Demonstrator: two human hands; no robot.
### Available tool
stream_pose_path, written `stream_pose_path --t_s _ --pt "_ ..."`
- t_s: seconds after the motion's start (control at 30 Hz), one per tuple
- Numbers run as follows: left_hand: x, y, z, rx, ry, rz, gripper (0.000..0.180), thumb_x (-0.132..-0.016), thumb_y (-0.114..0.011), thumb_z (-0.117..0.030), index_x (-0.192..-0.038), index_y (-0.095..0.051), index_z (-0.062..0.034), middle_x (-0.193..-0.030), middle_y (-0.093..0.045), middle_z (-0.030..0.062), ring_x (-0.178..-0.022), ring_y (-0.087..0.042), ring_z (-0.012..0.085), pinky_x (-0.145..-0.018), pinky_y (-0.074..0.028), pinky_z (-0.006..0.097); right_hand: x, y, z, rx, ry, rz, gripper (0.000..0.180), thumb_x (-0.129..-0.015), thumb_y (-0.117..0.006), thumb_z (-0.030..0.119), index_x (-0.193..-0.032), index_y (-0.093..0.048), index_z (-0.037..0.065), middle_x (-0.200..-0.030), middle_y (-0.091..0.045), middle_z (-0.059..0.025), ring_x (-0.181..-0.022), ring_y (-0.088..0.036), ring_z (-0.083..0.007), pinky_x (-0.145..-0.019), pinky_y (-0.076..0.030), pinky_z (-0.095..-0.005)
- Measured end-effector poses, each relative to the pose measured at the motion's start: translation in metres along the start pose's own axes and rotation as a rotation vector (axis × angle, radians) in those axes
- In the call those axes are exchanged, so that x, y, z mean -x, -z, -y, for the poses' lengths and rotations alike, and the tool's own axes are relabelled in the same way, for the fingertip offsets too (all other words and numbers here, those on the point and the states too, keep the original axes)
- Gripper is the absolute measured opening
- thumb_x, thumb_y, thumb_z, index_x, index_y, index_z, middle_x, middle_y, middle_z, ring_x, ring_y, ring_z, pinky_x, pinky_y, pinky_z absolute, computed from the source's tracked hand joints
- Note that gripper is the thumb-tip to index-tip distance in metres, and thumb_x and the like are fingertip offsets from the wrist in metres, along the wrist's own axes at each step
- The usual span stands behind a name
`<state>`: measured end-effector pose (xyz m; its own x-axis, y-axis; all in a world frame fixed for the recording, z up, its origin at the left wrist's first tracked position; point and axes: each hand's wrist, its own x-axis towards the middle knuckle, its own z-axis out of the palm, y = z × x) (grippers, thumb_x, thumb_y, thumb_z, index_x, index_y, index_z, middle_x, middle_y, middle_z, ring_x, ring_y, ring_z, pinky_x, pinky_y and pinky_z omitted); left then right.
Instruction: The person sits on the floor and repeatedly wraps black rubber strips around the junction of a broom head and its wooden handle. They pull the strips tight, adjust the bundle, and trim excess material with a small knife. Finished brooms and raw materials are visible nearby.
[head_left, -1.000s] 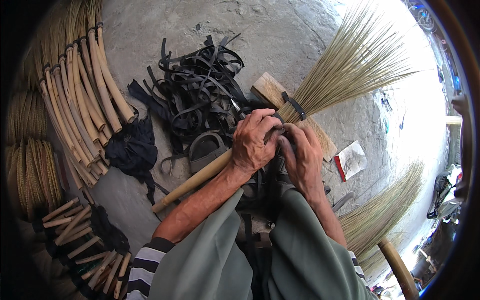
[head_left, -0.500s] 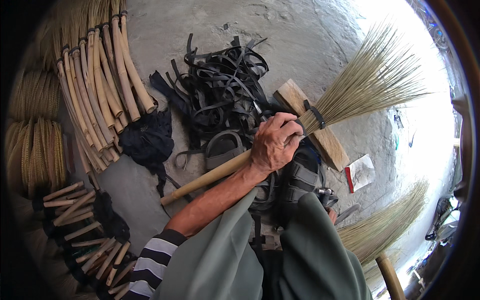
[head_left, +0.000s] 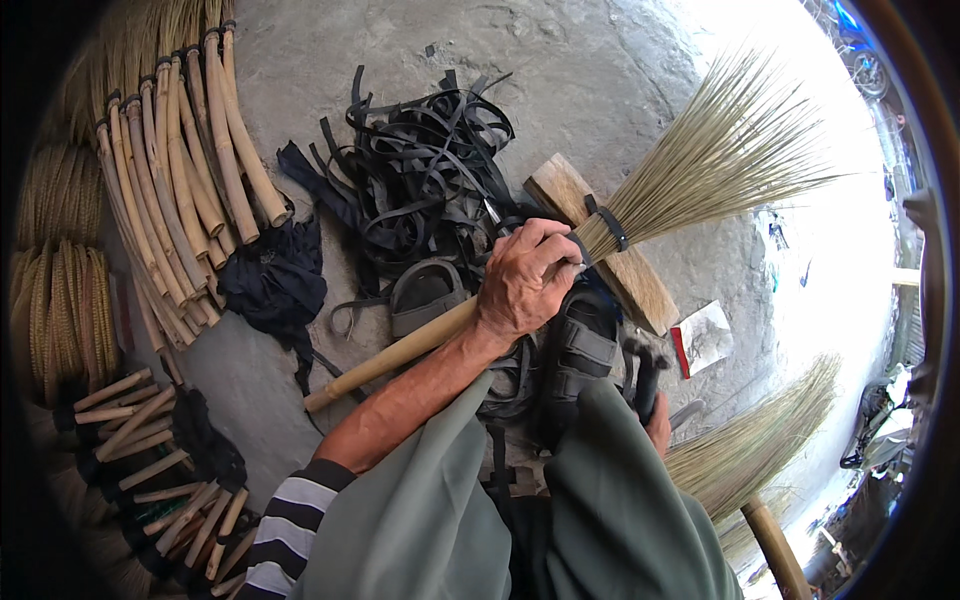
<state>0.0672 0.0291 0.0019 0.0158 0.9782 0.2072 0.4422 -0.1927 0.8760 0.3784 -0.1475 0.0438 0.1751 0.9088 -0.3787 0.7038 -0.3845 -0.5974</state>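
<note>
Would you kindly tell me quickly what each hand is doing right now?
Left hand: closed around the broom where handle meets bristles.
Right hand: mostly hidden behind the knee, apparently gripping a dark tool handle; the grip cannot be told for certain.

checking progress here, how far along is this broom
Done: the broom already has bristles bound to its stick by a black band. In hand: the left hand clamps that joint on the wooden block; the right hand holds a dark tool. Left: bare sticks and black strips wait.

Left hand (head_left: 525, 285) grips a broom (head_left: 640, 215) where bristles meet its wooden handle; right hand (head_left: 657, 420) holds a dark tool (head_left: 645, 375) beside black rubber strips (head_left: 420, 180).
</note>
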Motion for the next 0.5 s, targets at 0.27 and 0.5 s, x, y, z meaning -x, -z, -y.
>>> stream_pose_path --t_s 0.27,0.5 --pt "-0.002 0.003 0.001 0.006 -0.011 0.000 0.018 -0.097 -0.081 -0.016 -0.113 -0.073 -0.0126 -0.130 -0.072 0.0115 -0.115 -0.074 0.0368 -0.096 -0.057 0.051 -0.070 -0.015 0.116 -0.078 0.381 -0.024 0.031 -0.104 -0.078 0.010 -0.130 -0.063 0.002 -0.102 -0.068 -0.0239 -0.091 -0.070 -0.0444 -0.084 -0.057 -0.0485" --pt "0.000 0.002 -0.002 -0.045 -0.005 -0.014 0.017 -0.098 -0.081 -0.018 -0.113 -0.074 -0.0141 -0.130 -0.072 0.0093 -0.121 -0.072 0.0329 -0.102 -0.053 0.050 -0.073 -0.005 0.134 0.045 0.363 0.018 0.030 -0.105 -0.077 0.009 -0.132 -0.064 0.001 -0.104 -0.068 -0.0242 -0.093 -0.072 -0.0444 -0.082 -0.056 -0.0494"
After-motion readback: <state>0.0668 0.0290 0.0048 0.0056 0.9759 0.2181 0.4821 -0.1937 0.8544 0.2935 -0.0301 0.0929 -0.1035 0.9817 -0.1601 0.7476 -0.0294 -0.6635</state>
